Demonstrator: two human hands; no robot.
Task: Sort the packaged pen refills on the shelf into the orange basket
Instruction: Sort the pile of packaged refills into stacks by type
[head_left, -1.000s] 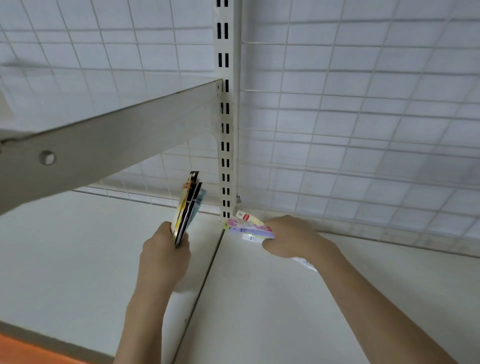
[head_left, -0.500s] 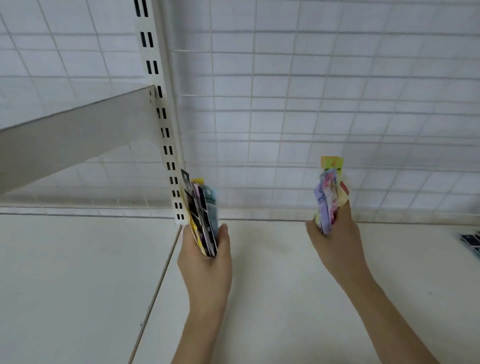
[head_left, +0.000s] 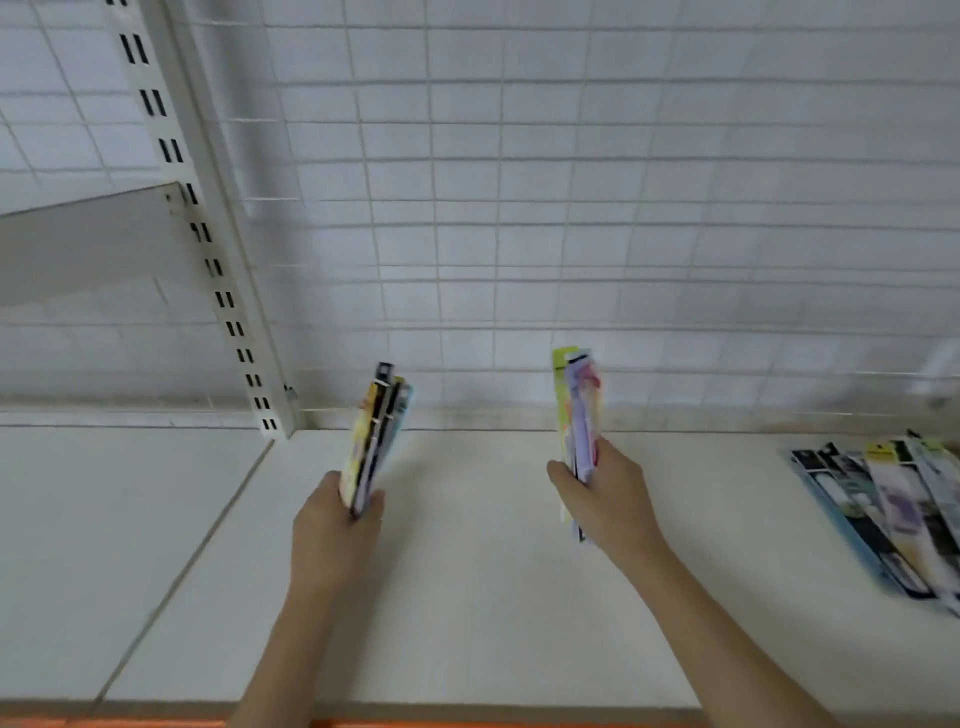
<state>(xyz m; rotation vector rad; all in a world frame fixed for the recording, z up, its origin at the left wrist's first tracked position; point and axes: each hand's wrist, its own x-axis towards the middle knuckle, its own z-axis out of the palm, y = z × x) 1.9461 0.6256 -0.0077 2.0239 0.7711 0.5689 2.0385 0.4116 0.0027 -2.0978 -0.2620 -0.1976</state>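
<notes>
White shelf board (head_left: 467, 597) carries little here. Left hand (head_left: 332, 540) grips an upright sheaf of refill packs (head_left: 376, 441); right hand (head_left: 613, 504) clasps another sheaf (head_left: 579, 415), likely bunched for carrying. More packs (head_left: 883, 514) lie fanned far right; an orange strip (head_left: 363, 723), perhaps the basket, edges the bottom.

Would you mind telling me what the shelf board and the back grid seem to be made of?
Shelf board: probably painted metal or laminate, matte cream, smooth and uniform with a straight seam on the left. Back grid: looks like white-coated wire, thin crossing rods forming rectangles.
</notes>
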